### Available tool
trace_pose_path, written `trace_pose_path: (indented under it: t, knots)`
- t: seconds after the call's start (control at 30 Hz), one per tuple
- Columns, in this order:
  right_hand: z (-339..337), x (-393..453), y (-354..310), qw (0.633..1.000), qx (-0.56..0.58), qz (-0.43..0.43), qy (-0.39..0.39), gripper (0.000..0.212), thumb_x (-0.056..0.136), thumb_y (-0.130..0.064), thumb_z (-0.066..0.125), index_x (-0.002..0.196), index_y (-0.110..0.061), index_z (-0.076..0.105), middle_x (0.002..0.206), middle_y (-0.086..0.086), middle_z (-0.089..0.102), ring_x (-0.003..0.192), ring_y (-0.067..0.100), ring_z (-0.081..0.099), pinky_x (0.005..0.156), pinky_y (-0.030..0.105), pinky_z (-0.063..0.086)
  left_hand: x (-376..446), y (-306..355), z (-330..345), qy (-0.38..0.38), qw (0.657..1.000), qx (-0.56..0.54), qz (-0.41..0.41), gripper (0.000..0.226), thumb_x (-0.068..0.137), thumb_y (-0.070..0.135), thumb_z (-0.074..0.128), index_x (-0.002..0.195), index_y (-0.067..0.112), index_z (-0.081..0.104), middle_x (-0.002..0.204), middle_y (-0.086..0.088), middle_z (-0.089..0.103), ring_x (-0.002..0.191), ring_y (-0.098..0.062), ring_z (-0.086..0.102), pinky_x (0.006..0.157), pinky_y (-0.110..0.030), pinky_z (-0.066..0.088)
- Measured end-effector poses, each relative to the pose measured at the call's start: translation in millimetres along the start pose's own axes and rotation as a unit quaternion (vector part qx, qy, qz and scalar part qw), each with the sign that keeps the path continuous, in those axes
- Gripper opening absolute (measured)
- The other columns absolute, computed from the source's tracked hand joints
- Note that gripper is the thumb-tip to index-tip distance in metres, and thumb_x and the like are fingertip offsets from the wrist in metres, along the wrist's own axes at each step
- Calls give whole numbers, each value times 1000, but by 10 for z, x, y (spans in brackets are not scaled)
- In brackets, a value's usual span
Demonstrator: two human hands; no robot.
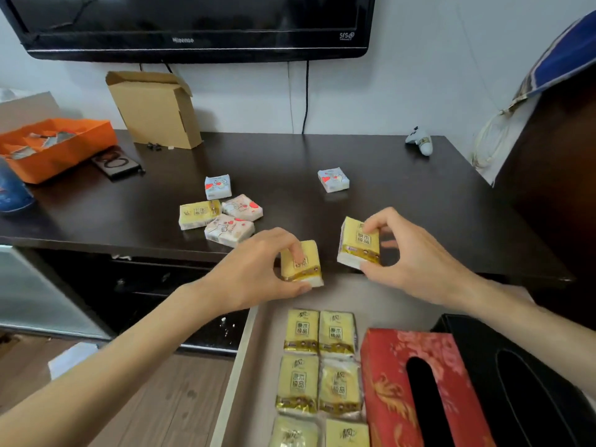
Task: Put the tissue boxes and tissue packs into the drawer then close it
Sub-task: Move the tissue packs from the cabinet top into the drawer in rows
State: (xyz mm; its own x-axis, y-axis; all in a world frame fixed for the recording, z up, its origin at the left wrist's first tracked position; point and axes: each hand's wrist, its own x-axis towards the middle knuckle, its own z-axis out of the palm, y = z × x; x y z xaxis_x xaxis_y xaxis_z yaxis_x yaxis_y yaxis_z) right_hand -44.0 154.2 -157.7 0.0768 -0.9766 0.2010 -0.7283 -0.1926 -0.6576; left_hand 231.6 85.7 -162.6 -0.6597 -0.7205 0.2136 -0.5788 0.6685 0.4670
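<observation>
Tissue packs are getting gripped, one yellow pack (pixel 301 264) in the left hand (pixel 258 272), another (pixel 359 243) in the right hand (pixel 412 256), both hovering over the open drawer (pixel 245 366).

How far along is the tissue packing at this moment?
Done: the red tissue box, black tissue box and six yellow packs lie in the open drawer. In hand: left hand and right hand each hold a yellow pack. Left: five packs on the tabletop, then closing.
</observation>
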Motion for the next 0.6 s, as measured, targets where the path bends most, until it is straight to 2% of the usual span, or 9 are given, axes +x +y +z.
trace_pose_path:
  t: [0.07, 0.17, 0.33, 0.47, 0.53, 0.6]
  knots:
    - [88, -298, -14, 1000, 5, -5, -23, 43, 76, -47, 77, 109, -42, 50, 117, -19, 67, 112, 3, 65, 94, 38, 56, -173, 28, 159, -27, 999, 11, 20, 38, 71, 52, 81, 94, 34, 56, 112, 14, 59, 100, -9, 57, 85, -32, 49]
    - [285, -549, 11, 997, -40, 2, -68, 43, 76, -56, 76, 107, -44, 48, 116, -23, 63, 110, 2, 61, 89, 36, 54, -321, -7, 384, -84, 996, 40, 10, 39, 74, 51, 79, 101, 36, 55, 123, 18, 54, 110, -6, 54, 92, -36, 50]
    - [590, -472, 114, 979, -111, 38, -167, 39, 74, -55, 77, 100, -42, 51, 110, -20, 58, 98, 4, 56, 86, 33, 51, -299, -104, 575, -142, 985, 96, -17, 43, 79, 43, 79, 113, 30, 56, 128, 14, 52, 108, -10, 54, 85, -35, 50]
    - [718, -327, 194, 971, -121, 73, -193, 41, 71, -50, 80, 101, -41, 54, 110, -19, 56, 100, 7, 54, 82, 31, 48, -277, -125, 639, -162, 979, 125, -11, 45, 80, 44, 77, 117, 28, 56, 128, 12, 53, 106, -11, 55, 75, -28, 44]
    - [772, -277, 201, 968, -126, 77, -201, 42, 70, -49, 81, 100, -42, 54, 107, -21, 53, 100, 8, 53, 77, 29, 45, -274, -125, 663, -163, 977, 133, -10, 48, 80, 47, 77, 118, 27, 56, 128, 11, 54, 108, -12, 56, 76, -29, 45]
    - [811, -247, 196, 964, -129, 83, -216, 43, 70, -46, 84, 102, -41, 55, 106, -21, 51, 102, 10, 52, 80, 31, 46, -268, -126, 684, -164, 977, 135, -11, 51, 79, 50, 77, 118, 26, 55, 126, 10, 54, 107, -13, 56, 76, -30, 46]
